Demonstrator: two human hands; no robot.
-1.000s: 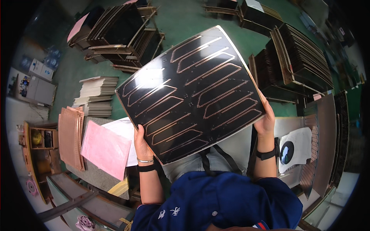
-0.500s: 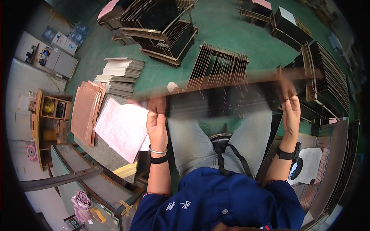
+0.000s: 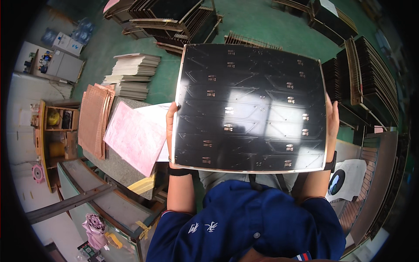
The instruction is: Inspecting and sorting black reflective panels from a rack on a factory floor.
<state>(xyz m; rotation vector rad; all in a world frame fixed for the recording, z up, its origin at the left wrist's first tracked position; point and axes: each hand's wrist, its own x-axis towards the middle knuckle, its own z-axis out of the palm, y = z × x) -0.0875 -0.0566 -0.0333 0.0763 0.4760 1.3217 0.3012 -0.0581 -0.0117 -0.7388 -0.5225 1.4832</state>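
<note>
Over the light-grey trousers (image 3: 223, 180), the left hand (image 3: 170, 122) and right hand (image 3: 333, 122) grip a glossy black rectangular panel (image 3: 255, 105) at opposite edges, patterned face up, long axis running left to right.

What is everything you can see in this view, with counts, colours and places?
Glossy rectangular panel: one, black, centre
Racks of thin flat panels: several, brown and dark, upper left to right
Piled flat sheets: too many to count, off-white, left
Thin rectangular sheets: one bunch, copper-brown, left
Speckled-top table: one, grey, left
Flat rectangular sheet: one, pink, on the table
Shelf unit: one, yellow-brown, far left
Crumpled bundle: one, pale pink, lower left
Thin sheet: one, white, right
Round disc: one, black, on the white sheet
Floor: green, beyond the panel
Shirt: one, blue, lower centre
Left grip: one, bare, panel's left edge
Right grip: one, bare, panel's right edge
</note>
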